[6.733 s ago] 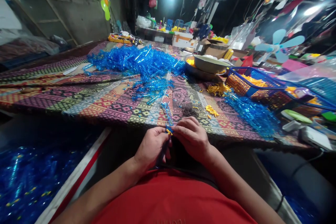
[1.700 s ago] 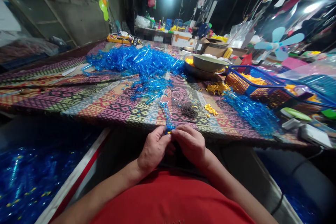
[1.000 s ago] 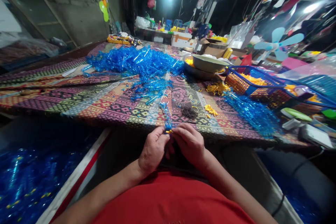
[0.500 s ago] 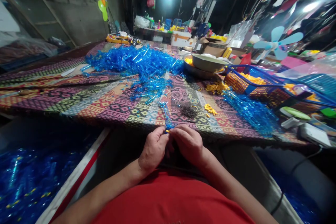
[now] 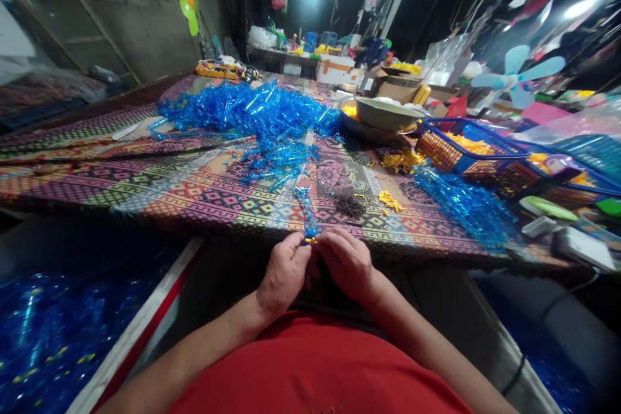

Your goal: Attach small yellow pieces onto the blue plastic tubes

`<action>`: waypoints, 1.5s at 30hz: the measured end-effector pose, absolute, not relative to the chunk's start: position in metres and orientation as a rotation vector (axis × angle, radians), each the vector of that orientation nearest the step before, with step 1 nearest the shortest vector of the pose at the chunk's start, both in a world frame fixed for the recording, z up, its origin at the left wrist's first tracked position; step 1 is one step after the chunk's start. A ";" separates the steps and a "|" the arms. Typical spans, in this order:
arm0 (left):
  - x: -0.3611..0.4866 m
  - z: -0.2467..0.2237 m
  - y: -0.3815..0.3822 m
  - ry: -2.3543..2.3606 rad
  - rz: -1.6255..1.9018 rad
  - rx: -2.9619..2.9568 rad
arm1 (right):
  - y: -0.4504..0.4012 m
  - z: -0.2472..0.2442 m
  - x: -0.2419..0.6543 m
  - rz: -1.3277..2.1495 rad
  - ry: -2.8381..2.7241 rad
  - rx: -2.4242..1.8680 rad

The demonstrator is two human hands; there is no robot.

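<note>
At the table's edge point(image 5: 233, 223), fingers point(image 5: 295, 247) pinch yellow plastic point(image 5: 310, 240).

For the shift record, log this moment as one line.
left hand: pinching blue plastic piece | right hand: fingertips at small yellow part | on patterned cloth: dark pile, yellow pile, blue heap

- cloth point(image 5: 160, 197): multicolour, bands of diamonds, stepped key lines, pink flower motif
- big pile point(image 5: 242, 107): clear blue, white glints
- strip point(image 5: 308, 210): clear blue
- bit point(image 5: 310, 240): yellow
- grain pile point(image 5: 348, 204): blackish brown
- loose pieces point(image 5: 389, 201): yellow
- basket point(image 5: 439, 142): blue, mesh pattern
- fan point(image 5: 510, 82): pale blue
- shirt point(image 5: 315, 362): red
- box point(image 5: 334, 71): white, orange-brown band
</note>
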State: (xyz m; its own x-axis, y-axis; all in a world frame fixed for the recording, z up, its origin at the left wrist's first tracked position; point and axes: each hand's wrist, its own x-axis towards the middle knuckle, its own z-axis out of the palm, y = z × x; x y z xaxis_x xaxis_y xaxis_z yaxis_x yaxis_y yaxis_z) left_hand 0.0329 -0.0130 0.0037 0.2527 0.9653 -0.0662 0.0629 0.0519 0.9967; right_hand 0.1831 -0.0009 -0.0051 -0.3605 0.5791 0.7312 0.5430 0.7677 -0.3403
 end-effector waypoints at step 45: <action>-0.006 -0.002 0.027 0.752 1.308 0.674 | 0.099 -0.006 0.177 -0.144 -2.214 -1.632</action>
